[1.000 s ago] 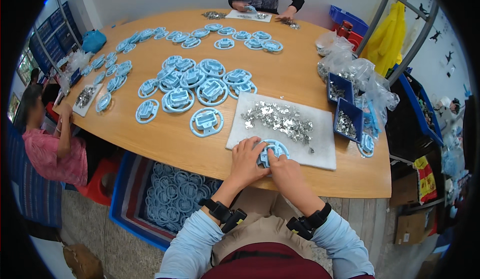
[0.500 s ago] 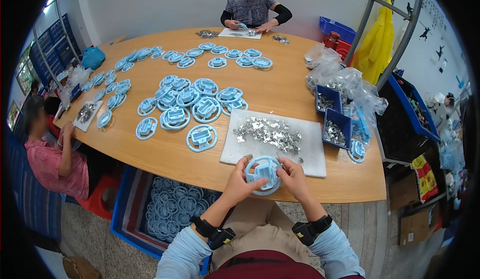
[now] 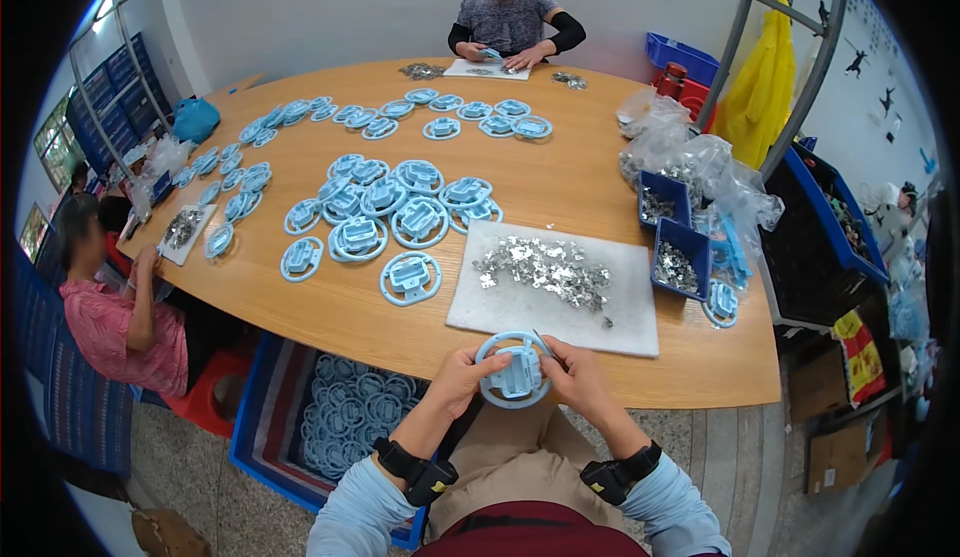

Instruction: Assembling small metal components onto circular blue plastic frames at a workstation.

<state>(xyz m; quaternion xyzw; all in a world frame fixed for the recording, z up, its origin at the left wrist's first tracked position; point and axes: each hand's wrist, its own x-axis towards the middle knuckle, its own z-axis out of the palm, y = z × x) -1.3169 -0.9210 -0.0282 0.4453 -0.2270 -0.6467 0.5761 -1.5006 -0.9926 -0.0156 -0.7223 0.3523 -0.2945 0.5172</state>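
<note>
Just past the table's front edge, both of my hands hold a light-blue plastic toy steering wheel (image 3: 516, 377), tilted with its boxy centre up. My left hand (image 3: 459, 377) grips the left rim, its thumb lying over the ring towards the hub. The fingers of my right hand (image 3: 580, 375) are closed at the right rim, where a thin dark sliver sticks up; its kind is too small to tell. Beyond my hands lies a white board (image 3: 630, 319) bearing a loose heap of small silvery metal pieces (image 3: 545, 269).
More blue wheels (image 3: 419, 219) cover the table's middle and far left. Two blue bins (image 3: 683, 257) of metal pieces stand beside the board, near clear plastic bags (image 3: 735, 182). A blue crate (image 3: 262, 447) of wheels sits below left. Two people (image 3: 510, 17) work at the table.
The wheel and both hands have shifted slightly down, towards me, and off the board's front edge. My left thumb has moved up along the ring.
</note>
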